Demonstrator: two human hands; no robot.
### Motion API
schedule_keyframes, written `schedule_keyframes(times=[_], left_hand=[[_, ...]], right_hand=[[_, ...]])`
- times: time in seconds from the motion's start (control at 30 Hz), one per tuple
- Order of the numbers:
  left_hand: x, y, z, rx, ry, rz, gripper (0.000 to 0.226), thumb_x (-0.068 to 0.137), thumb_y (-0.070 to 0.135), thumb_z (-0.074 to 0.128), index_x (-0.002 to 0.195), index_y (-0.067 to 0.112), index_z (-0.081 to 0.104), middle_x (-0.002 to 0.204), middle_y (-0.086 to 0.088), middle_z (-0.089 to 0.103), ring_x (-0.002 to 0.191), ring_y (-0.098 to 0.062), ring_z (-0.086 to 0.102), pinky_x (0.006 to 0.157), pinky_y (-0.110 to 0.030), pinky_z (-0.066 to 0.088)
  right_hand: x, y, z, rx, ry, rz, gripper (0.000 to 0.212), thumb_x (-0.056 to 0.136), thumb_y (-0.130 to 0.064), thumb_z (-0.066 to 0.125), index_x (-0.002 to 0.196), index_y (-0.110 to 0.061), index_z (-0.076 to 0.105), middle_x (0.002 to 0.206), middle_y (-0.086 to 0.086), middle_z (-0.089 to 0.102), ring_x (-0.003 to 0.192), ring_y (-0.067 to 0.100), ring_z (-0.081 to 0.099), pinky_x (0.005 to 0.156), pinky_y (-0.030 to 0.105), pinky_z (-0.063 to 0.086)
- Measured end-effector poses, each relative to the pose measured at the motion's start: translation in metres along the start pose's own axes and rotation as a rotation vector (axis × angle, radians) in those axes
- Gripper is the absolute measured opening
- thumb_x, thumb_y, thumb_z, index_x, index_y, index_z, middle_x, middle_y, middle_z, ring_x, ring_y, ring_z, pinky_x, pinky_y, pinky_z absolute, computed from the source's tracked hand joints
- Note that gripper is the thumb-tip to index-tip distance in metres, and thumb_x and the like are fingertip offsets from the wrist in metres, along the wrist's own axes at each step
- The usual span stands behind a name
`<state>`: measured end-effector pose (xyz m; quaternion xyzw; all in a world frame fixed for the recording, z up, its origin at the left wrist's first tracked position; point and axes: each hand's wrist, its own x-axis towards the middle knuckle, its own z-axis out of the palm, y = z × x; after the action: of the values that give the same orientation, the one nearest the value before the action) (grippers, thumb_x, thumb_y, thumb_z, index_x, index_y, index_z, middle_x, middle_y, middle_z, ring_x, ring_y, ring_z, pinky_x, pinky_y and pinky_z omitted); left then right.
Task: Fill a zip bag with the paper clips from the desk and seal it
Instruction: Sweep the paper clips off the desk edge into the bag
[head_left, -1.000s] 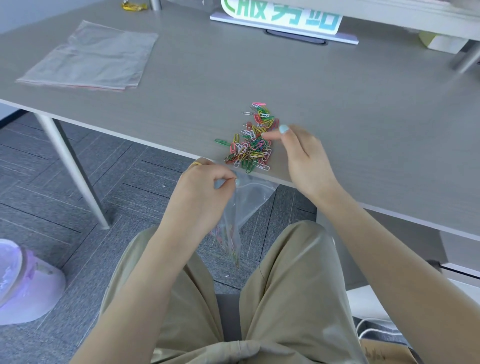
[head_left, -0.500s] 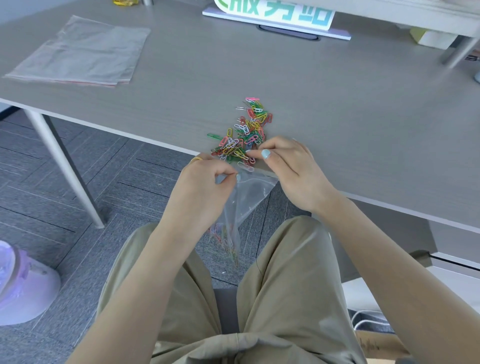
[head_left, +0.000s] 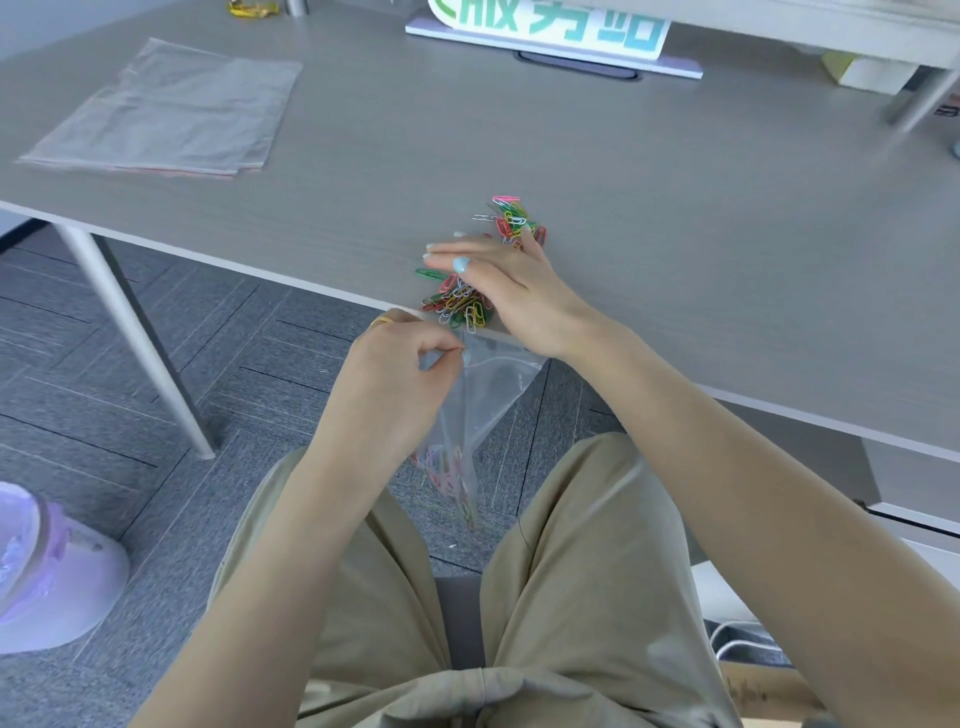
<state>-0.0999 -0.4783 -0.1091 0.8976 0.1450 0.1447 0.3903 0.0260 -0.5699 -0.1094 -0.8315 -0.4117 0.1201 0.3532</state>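
Two hands: right hand (head_left: 511, 291) now flat, fingers spread over paper clips (head_left: 460, 306) at desk (head_left: 701, 234) front edge; left hand (head_left: 402, 369) still pinches zip bag (head_left: 488, 395) mouth.

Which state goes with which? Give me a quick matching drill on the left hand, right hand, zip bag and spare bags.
Things:
1. left hand
2. right hand
3. zip bag
4. spare bags

States:
A. stacked flat on the desk's far left
B. hanging open below the desk edge, some clips inside
C. pinching the bag's rim
D. open, spread over the clips on the desk

Pairs: 1-C, 2-D, 3-B, 4-A
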Motion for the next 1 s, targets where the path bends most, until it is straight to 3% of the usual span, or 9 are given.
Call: schedule_keyframes(times=[0.23, 0.43, 0.6, 0.73, 0.87, 1.0], left_hand=[[0.002, -0.003, -0.004, -0.016, 0.021, -0.012, 0.013, 0.084, 0.015, 0.058, 0.083, 0.017, 0.070, 0.086, 0.003, 0.054, 0.086, -0.011, 0.049, 0.066, 0.006, 0.029], [0.004, 0.000, 0.002, -0.025, 0.004, -0.023, 0.014, 0.084, 0.015, 0.058, 0.086, 0.017, 0.071, 0.097, 0.000, 0.056, 0.089, -0.011, 0.051, 0.067, 0.006, 0.028], [0.003, 0.004, 0.005, -0.022, -0.009, -0.011, 0.014, 0.083, 0.014, 0.058, 0.085, 0.016, 0.071, 0.092, 0.002, 0.055, 0.089, -0.010, 0.049, 0.067, 0.006, 0.028], [0.002, 0.006, 0.008, -0.019, -0.019, -0.001, 0.013, 0.082, 0.012, 0.058, 0.082, 0.015, 0.071, 0.092, -0.003, 0.059, 0.091, -0.015, 0.052, 0.068, 0.004, 0.029], [0.003, 0.005, 0.007, -0.015, -0.027, -0.007, 0.013, 0.082, 0.012, 0.058, 0.081, 0.014, 0.071, 0.090, -0.002, 0.059, 0.089, -0.013, 0.052, 0.067, 0.002, 0.030], [0.002, 0.005, 0.007, -0.009, -0.037, -0.020, 0.013, 0.081, 0.012, 0.058, 0.082, 0.013, 0.071, 0.083, 0.002, 0.056, 0.076, -0.003, 0.050, 0.066, 0.002, 0.030]], right_hand=[[-0.009, 0.002, -0.002, -0.050, -0.102, -0.097, 0.045, 0.092, -0.031, 0.022, 0.117, -0.026, 0.060, 0.129, -0.011, 0.059, 0.124, -0.008, 0.039, 0.113, 0.036, -0.019], [-0.020, 0.007, -0.004, 0.002, -0.142, -0.109, 0.045, 0.092, -0.030, 0.023, 0.114, -0.027, 0.061, 0.126, -0.010, 0.061, 0.124, -0.006, 0.042, 0.116, 0.044, -0.010], [-0.024, 0.009, -0.007, 0.175, -0.159, -0.079, 0.046, 0.092, -0.025, 0.023, 0.115, -0.020, 0.063, 0.120, -0.009, 0.062, 0.118, -0.007, 0.046, 0.116, 0.028, -0.006], [-0.013, 0.011, -0.016, 0.323, 0.068, -0.036, 0.045, 0.091, -0.024, 0.027, 0.112, -0.011, 0.065, 0.121, -0.002, 0.063, 0.117, -0.002, 0.051, 0.108, 0.015, 0.027], [0.023, 0.027, -0.037, 0.298, 0.340, 0.127, 0.044, 0.094, -0.025, 0.027, 0.113, -0.011, 0.065, 0.125, -0.001, 0.059, 0.105, -0.016, 0.048, 0.085, -0.006, 0.026], [0.050, 0.048, -0.052, 0.189, 0.271, 0.277, 0.042, 0.098, -0.029, 0.024, 0.124, -0.023, 0.056, 0.145, -0.001, 0.042, 0.134, 0.010, 0.033, 0.093, 0.012, 0.021]])
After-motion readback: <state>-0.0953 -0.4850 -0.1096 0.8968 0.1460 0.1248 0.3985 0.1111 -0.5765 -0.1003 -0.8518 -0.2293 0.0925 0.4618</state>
